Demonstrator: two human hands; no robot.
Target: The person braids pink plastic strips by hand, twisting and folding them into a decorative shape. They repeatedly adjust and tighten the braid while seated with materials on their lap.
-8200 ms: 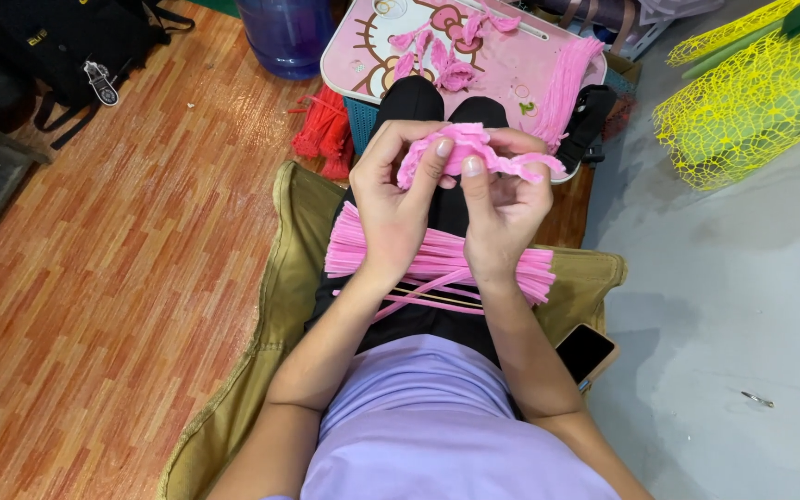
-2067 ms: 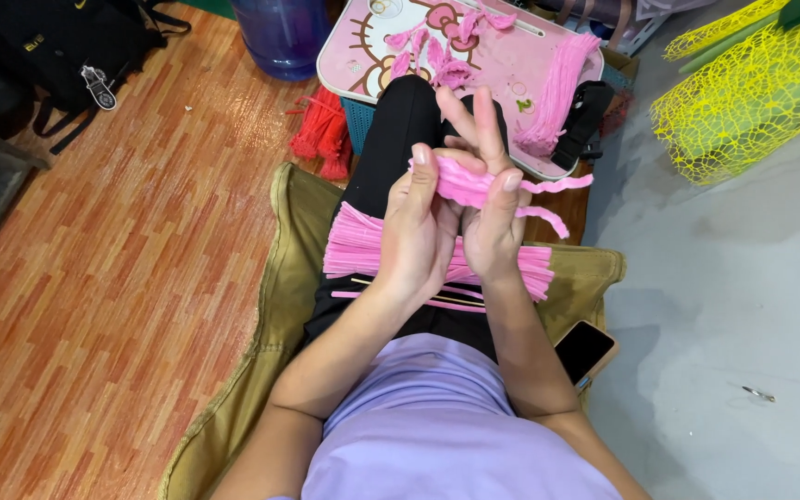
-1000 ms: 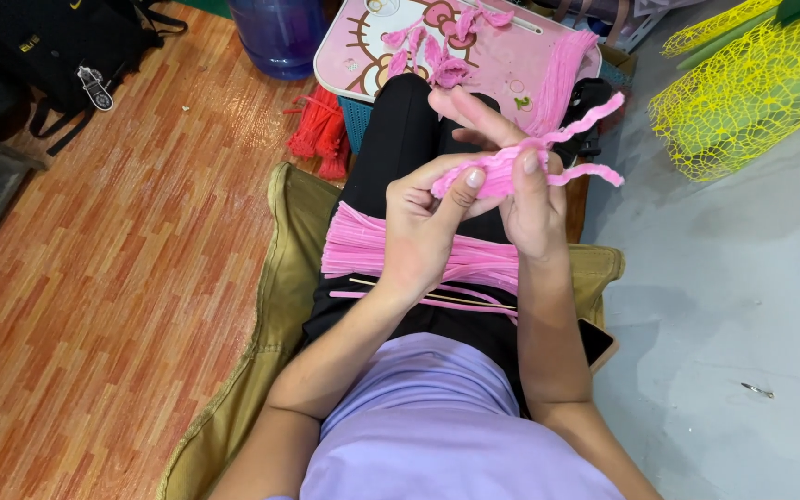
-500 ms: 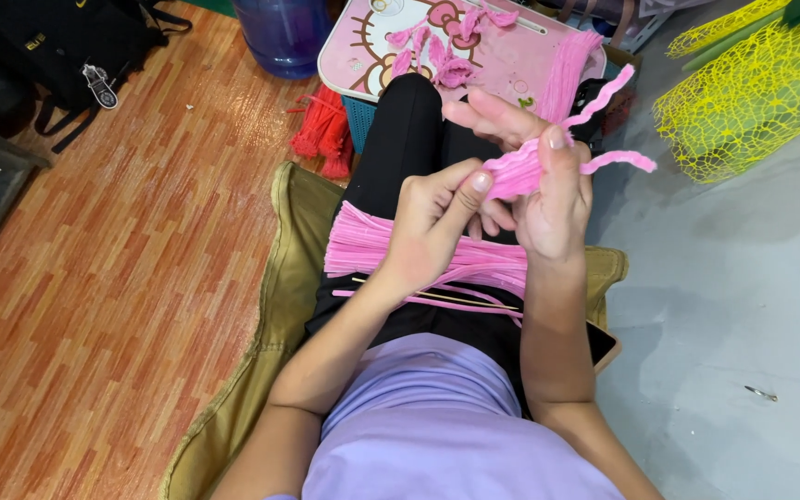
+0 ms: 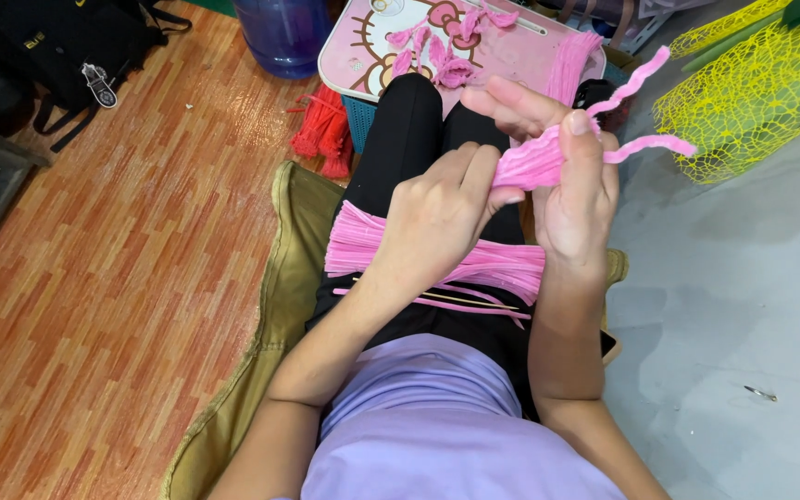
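Far to the left a black bag (image 5: 57, 46) lies on the wooden floor (image 5: 122, 278), well apart from your work and out of the way; a blue water jug (image 5: 284, 32) stands at the far edge, and red tassels (image 5: 321, 139) lie just beside a small blue basket (image 5: 360, 116), set aside where they do not mix with the pink; you sit on an olive cushion (image 5: 270, 306) with a sheaf of pink chenille stems (image 5: 437, 255) spread across your lap, kept flat and near so that a single stem is easy to draw; a thin wooden stick (image 5: 460, 298) lies along its near edge; your left hand (image 5: 437, 218) curls in a closed grip on the near end of the pink bundle (image 5: 534, 162), steadying it; your right hand (image 5: 571, 185) clamps the same bundle between thumb and fingers, raised over your knees so that the two loose wavy ends (image 5: 645, 106) stand free to the far right; beyond your knees a pink table (image 5: 530, 51) carries small finished pink shapes (image 5: 456, 69), parked within reach; at the far right, yellow netting (image 5: 752, 88) rests on the grey floor (image 5: 743, 306).
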